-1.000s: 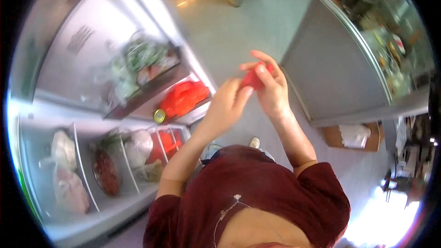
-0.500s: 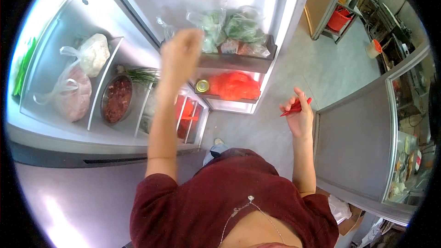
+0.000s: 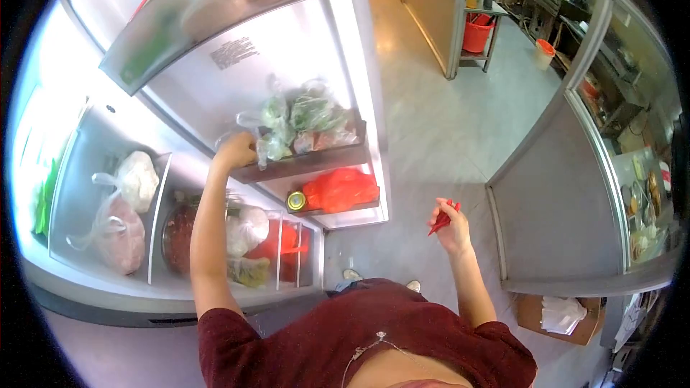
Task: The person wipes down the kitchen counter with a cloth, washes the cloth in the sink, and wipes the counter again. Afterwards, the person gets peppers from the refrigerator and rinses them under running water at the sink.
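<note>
My left hand [image 3: 237, 151] reaches to the left end of the fridge door shelf [image 3: 309, 161], beside clear plastic bags of green vegetables [image 3: 313, 113]. Its fingertips are hidden behind the shelf edge and bags, so what they hold is unclear. Held out over the floor at the right, my right hand [image 3: 454, 230] is closed around red chillies [image 3: 440, 224]. On the lower door shelf are a red plastic bag [image 3: 341, 189] and a jar with a yellow-green lid [image 3: 296, 201].
The open fridge drawer holds white bags [image 3: 138, 181], pink meat in a bag [image 3: 121, 237] and a bowl of dark red meat [image 3: 177, 238]. A grey partition [image 3: 568, 208] stands at the right, with a cardboard box [image 3: 598, 316] below it.
My left hand has come away from the chillies and moved left to the door shelf. My right hand has kept the chillies and lowered. The view has shifted.
</note>
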Demonstrator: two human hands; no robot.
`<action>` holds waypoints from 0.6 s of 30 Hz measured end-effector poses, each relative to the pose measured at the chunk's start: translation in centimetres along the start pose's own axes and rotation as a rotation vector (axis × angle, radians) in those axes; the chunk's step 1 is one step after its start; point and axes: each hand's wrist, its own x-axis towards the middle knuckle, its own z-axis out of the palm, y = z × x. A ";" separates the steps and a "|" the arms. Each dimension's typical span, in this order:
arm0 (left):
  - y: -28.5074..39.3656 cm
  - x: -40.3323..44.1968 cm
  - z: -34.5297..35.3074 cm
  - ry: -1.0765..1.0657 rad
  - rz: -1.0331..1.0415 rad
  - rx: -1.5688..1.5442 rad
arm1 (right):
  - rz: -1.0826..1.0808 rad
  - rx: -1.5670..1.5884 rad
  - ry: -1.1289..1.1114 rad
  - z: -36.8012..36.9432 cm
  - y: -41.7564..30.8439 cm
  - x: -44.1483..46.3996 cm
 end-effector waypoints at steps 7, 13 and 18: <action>-2.7 0.0 0.8 0.223 0.018 -0.217 | -0.018 -0.049 0.029 -3.0 -1.7 1.0; -2.0 -6.9 -1.9 0.822 -0.100 -0.693 | -0.061 -0.157 -0.137 1.0 -3.7 6.3; 1.3 -11.0 -2.2 0.835 -0.015 -1.408 | -0.087 -0.249 -0.348 8.6 -4.9 11.4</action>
